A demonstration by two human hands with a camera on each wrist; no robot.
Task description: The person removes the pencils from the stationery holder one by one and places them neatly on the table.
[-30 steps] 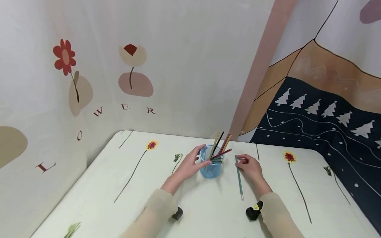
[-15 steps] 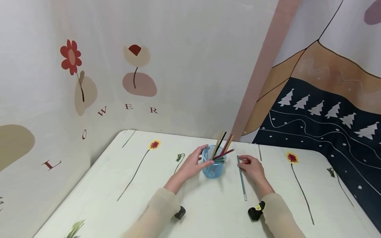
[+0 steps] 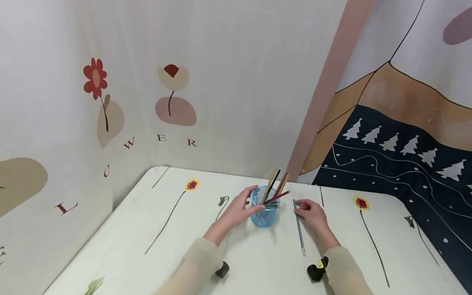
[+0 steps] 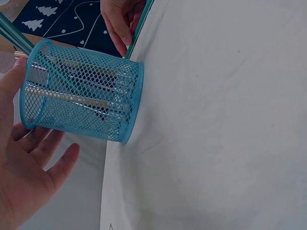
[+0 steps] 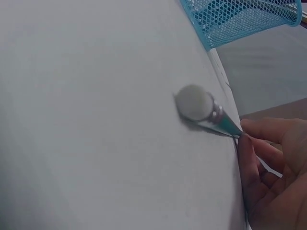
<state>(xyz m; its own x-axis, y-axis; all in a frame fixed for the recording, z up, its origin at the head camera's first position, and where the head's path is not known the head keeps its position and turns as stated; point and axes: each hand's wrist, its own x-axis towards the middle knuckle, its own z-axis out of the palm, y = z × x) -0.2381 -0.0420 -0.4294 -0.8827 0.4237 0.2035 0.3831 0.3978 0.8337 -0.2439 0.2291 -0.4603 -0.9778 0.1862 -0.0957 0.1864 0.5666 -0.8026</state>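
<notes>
A light-blue mesh pencil cup [image 3: 263,219] stands upright on the table, holding several pencils [image 3: 277,192] that lean out over its rim. My left hand [image 3: 233,213] holds the cup by its upper left side, its thumb at the near rim beside the teal pencils and its fingers around the far side, as the left wrist view also shows on the mesh wall [image 4: 81,96]. To the right of the cup, my right hand [image 3: 312,215] pinches the far end of a teal pencil [image 3: 300,233]. That pencil's white eraser [image 5: 194,102] points back towards me, close to the tabletop.
The white tabletop [image 3: 258,266] bears printed flowers, among them a yellow-and-red one [image 3: 361,203]. A pale curtain [image 3: 236,90] with flower prints hangs behind it. On the right is a dark cloth [image 3: 376,164] with printed trees. Black wrist devices [image 3: 317,270] sit at both cuffs.
The head view has shifted a little. Both hands, the cup and the teal pencil keep practically the same places on the table.
</notes>
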